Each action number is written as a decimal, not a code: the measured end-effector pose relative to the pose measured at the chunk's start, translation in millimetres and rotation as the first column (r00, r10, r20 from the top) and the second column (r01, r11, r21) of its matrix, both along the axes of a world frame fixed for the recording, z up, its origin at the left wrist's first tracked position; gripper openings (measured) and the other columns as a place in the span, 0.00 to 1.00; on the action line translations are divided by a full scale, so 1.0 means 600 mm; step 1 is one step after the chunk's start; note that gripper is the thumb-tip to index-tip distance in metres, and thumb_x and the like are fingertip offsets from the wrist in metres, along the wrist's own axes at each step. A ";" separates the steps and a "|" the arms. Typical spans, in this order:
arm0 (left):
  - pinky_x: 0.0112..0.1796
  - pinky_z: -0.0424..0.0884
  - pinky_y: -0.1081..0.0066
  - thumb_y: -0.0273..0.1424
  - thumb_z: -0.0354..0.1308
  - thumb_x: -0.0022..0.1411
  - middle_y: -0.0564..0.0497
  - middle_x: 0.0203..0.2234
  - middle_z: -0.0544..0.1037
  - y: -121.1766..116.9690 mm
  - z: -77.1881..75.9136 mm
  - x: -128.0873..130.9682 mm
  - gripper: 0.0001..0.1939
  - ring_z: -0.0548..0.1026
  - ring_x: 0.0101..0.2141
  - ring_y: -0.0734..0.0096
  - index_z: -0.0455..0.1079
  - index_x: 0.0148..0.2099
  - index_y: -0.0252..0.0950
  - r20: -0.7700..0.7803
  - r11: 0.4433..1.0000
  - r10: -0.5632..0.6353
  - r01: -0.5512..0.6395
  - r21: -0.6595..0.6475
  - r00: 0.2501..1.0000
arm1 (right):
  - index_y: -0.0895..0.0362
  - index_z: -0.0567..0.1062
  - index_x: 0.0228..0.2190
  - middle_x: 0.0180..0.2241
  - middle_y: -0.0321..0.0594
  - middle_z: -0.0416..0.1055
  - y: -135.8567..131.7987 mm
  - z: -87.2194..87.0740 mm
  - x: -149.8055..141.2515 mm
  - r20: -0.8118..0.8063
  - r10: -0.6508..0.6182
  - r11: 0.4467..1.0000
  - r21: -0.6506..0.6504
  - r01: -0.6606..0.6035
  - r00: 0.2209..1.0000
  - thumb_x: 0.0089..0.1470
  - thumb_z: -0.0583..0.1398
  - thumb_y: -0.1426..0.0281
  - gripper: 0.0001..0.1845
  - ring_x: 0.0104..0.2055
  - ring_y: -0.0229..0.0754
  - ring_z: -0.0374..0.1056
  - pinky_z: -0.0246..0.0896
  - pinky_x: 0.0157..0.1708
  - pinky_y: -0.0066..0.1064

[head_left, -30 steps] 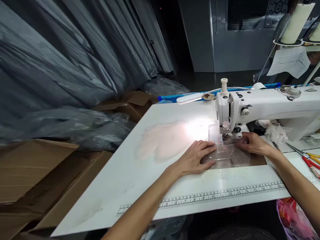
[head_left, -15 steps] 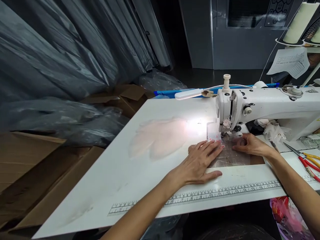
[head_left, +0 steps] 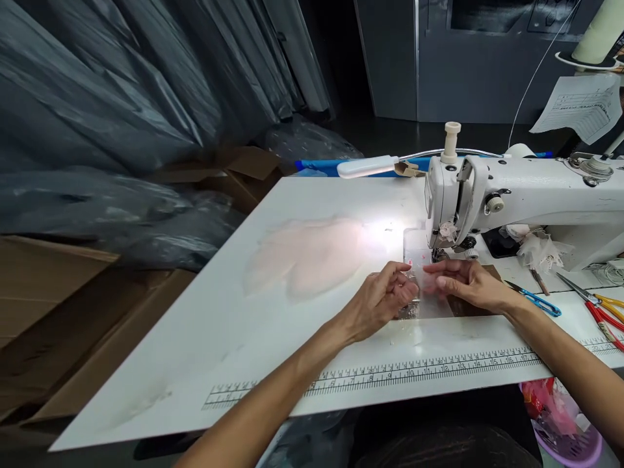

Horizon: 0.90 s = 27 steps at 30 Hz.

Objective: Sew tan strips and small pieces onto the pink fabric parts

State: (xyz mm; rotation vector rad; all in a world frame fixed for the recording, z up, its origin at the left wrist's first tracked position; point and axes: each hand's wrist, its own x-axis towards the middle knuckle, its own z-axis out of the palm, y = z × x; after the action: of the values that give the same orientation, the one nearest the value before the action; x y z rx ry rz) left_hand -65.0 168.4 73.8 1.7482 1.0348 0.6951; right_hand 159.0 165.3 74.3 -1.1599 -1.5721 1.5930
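Observation:
Just in front of the sewing machine (head_left: 531, 195), both hands are raised over the machine bed. My left hand (head_left: 380, 300) is closed, its fingers curled in a pinch on a thin sheer fabric (head_left: 410, 309) with small glittery specks. Opposite it, my right hand (head_left: 470, 285) points left, thumb and forefinger close together at the same fabric; its other fingertips are smeared by motion. The fabric is nearly see-through, so its outline is hard to follow. Behind the fingers is the machine's needle and presser foot area (head_left: 437, 253). A brown patch (head_left: 468, 307) shows under my right hand.
Pale pink sheer fabric (head_left: 312, 257) lies on the white table (head_left: 234, 338) at left. Blue-handled scissors (head_left: 542, 303), plus red (head_left: 604, 325) and yellow-handled tools (head_left: 611, 305), lie at right. A ruler strip (head_left: 390, 377) runs along the front edge; a purple basket (head_left: 575, 448) stands below.
My left hand has gone from lying flat on the fabric to a raised pinch. My right hand has shifted left toward it, uncovering the blue-handled scissors. The view has tilted slightly down.

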 end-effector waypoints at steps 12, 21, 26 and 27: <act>0.20 0.71 0.73 0.37 0.65 0.50 0.56 0.23 0.75 0.011 0.011 -0.014 0.27 0.73 0.19 0.72 0.65 0.52 0.36 -0.111 0.961 0.128 -0.151 -0.231 0.986 | 0.55 0.77 0.48 0.43 0.49 0.70 -0.003 -0.027 0.013 0.593 -0.094 0.681 0.624 -0.383 0.800 0.59 0.55 0.73 0.17 0.44 0.48 0.68 0.69 0.43 0.41; 0.20 0.74 0.71 0.39 0.67 0.48 0.57 0.22 0.74 0.013 -0.002 -0.006 0.29 0.73 0.18 0.71 0.66 0.51 0.36 -0.122 0.954 0.176 -0.199 -0.223 0.977 | 0.58 0.76 0.49 0.42 0.48 0.68 0.000 -0.033 0.014 0.585 -0.080 0.704 0.607 -0.370 0.807 0.60 0.54 0.75 0.18 0.46 0.47 0.67 0.68 0.47 0.42; 0.20 0.71 0.72 0.40 0.66 0.47 0.56 0.22 0.74 0.016 -0.009 -0.007 0.30 0.73 0.21 0.70 0.65 0.51 0.35 -0.148 0.964 0.166 -0.192 -0.186 0.975 | 0.58 0.75 0.50 0.44 0.49 0.67 0.012 -0.032 0.023 0.598 -0.005 0.685 0.586 -0.433 0.802 0.61 0.53 0.73 0.18 0.47 0.46 0.66 0.67 0.49 0.42; 0.20 0.70 0.72 0.40 0.65 0.47 0.56 0.22 0.74 0.017 -0.011 -0.007 0.30 0.73 0.21 0.70 0.66 0.52 0.35 -0.152 0.972 0.146 -0.171 -0.163 0.977 | 0.58 0.74 0.51 0.44 0.50 0.66 0.015 -0.029 0.025 0.623 0.008 0.677 0.572 -0.463 0.782 0.62 0.53 0.73 0.19 0.47 0.47 0.65 0.67 0.49 0.43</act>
State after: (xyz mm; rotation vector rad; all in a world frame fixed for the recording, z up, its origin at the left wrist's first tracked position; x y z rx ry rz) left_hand -69.4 178.5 67.2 1.5906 1.3037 0.5678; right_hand 173.7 174.2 57.1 -1.0338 -2.5372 0.5840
